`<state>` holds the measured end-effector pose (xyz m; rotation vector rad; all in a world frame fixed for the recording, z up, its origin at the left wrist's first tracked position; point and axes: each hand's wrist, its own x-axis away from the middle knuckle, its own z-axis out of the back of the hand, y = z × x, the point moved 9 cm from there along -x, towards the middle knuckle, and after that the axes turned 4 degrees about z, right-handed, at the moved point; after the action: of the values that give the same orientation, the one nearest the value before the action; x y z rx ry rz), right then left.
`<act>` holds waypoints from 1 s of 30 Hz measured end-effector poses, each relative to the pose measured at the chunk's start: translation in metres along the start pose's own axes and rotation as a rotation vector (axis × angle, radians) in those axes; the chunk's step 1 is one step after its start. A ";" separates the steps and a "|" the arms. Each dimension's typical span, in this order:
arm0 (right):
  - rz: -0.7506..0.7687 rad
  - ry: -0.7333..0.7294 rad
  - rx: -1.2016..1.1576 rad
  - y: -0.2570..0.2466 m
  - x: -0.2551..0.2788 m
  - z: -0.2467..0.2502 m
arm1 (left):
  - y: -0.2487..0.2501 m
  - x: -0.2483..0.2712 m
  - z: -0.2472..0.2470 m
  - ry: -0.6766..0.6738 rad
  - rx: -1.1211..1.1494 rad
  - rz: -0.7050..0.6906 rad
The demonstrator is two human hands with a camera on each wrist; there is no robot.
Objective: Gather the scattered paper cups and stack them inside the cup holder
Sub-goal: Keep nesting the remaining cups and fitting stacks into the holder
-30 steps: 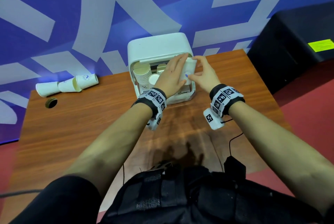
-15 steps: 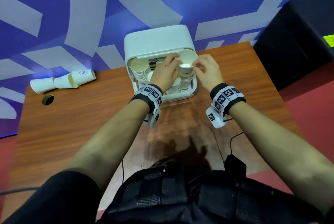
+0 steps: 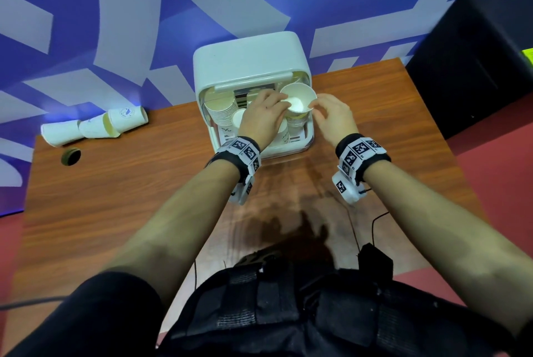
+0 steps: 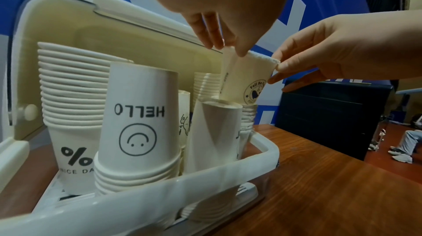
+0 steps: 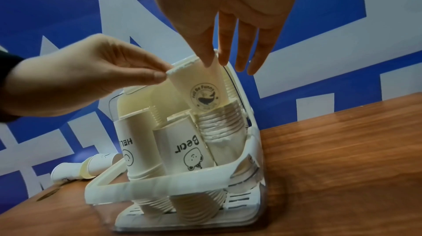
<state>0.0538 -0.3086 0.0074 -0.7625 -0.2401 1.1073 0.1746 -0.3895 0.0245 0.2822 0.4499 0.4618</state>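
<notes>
Against the blue wall stands the cup holder (image 3: pixel 251 59), lid raised, likely to let stacks in. Half sunk into its right-hand stack (image 5: pixel 220 124), tilted: a whale-print cup (image 5: pixel 200 86), pinched at the rim by left hand (image 3: pixel 261 123) and right hand (image 3: pixel 333 118) alike. Far left on the table (image 3: pixel 129 198), well apart from both hands, three loose cups (image 3: pixel 95 126), seemingly nested.

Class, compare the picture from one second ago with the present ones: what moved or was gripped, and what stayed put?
The cup, earlier covered sideways by both hands at the holder's front, now stands mouth-up, its base entering the right rear stack. The left hand and right hand pinch its rim. The cup holder and three lying cups stayed.
</notes>
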 end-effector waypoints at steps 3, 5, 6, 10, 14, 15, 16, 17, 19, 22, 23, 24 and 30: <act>0.011 -0.022 0.010 -0.002 0.000 -0.003 | -0.008 0.005 -0.012 -0.052 -0.044 0.018; -0.005 -0.053 0.036 0.001 -0.001 -0.009 | -0.013 0.009 -0.021 -0.085 -0.056 0.019; -0.013 -0.064 0.051 0.003 -0.001 -0.011 | -0.015 0.010 -0.024 -0.096 -0.062 0.019; -0.054 -0.096 0.082 0.013 -0.001 -0.020 | -0.018 0.015 -0.043 -0.311 -0.110 0.049; -0.127 -0.242 0.215 0.030 0.006 -0.036 | -0.021 0.019 -0.061 -0.488 -0.267 0.056; -0.173 -0.283 0.232 0.036 0.009 -0.040 | -0.021 0.020 -0.066 -0.535 -0.318 0.059; -0.220 -0.321 0.236 0.041 0.012 -0.043 | -0.021 0.021 -0.070 -0.574 -0.361 0.061; -0.256 -0.350 0.237 0.044 0.014 -0.045 | -0.020 0.021 -0.072 -0.604 -0.387 0.066; -0.305 -0.393 0.257 0.045 0.017 -0.048 | -0.019 0.021 -0.074 -0.639 -0.402 0.081; -0.361 -0.443 0.254 0.043 0.021 -0.047 | -0.016 0.023 -0.072 -0.660 -0.391 0.098; -0.374 -0.447 0.239 0.040 0.022 -0.045 | -0.013 0.024 -0.070 -0.659 -0.369 0.098; -0.379 -0.439 0.223 0.037 0.022 -0.043 | -0.011 0.025 -0.067 -0.647 -0.343 0.095; -0.309 -0.357 0.234 0.003 0.020 -0.017 | -0.006 0.025 -0.030 -0.558 -0.249 0.109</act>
<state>0.0696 -0.2977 -0.0102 -0.3017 -0.5034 0.9492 0.1825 -0.3773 -0.0124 0.1837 -0.1687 0.5163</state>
